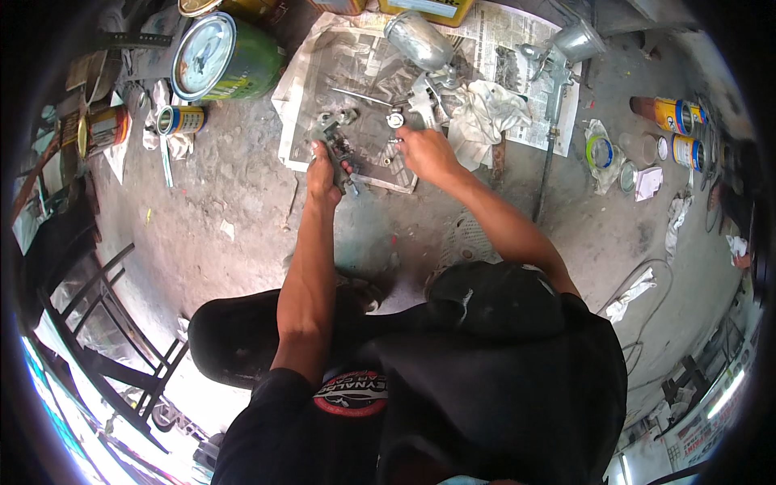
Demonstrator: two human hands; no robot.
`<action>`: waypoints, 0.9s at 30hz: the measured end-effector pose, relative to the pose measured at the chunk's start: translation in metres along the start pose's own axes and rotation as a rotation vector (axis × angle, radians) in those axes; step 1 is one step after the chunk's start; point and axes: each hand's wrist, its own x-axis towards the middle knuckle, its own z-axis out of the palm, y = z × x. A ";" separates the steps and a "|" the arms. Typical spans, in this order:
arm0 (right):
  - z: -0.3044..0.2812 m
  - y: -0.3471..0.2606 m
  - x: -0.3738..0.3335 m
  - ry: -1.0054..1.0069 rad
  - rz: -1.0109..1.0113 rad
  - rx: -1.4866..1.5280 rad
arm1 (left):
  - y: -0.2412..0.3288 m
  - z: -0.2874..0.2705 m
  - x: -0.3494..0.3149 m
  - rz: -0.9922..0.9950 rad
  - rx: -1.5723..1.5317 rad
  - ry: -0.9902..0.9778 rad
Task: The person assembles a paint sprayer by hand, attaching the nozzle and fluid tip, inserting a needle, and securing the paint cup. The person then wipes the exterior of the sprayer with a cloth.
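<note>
Newspaper (314, 63) covers the floor in front of me, with dark stains on it. My left hand (323, 174) is closed around a grey metal spray gun body (330, 128), partly hidden by my fingers. To its right, my right hand (430, 155) pinches a small shiny metal piece (396, 141). A round metal part (394, 120) sits just beyond those fingertips; whether they touch is unclear. Close by are a thin metal rod (361, 96), a crumpled white rag (489, 111) and a silver paint cup (419, 42). Another spray gun (558, 77) with a cup lies at the far right.
A large green paint bucket (250, 61) stands at the far left, near a small yellow-blue can (186, 120). Several cans, one a yellow can (677, 115), and a tape roll (599, 151) sit at right. A hose (545, 182) runs from the second gun.
</note>
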 end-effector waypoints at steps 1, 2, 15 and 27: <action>0.007 0.004 0.000 -0.019 -0.040 -0.106 | -0.002 -0.004 0.006 -0.009 0.003 -0.035; 0.012 0.004 -0.002 0.025 -0.068 -0.132 | -0.004 -0.007 0.008 -0.017 0.004 -0.073; -0.002 0.010 -0.029 0.177 -0.007 0.014 | -0.021 0.007 0.005 0.005 0.482 0.016; -0.091 0.106 -0.044 0.709 0.333 -0.293 | 0.036 0.034 -0.036 0.359 1.554 0.274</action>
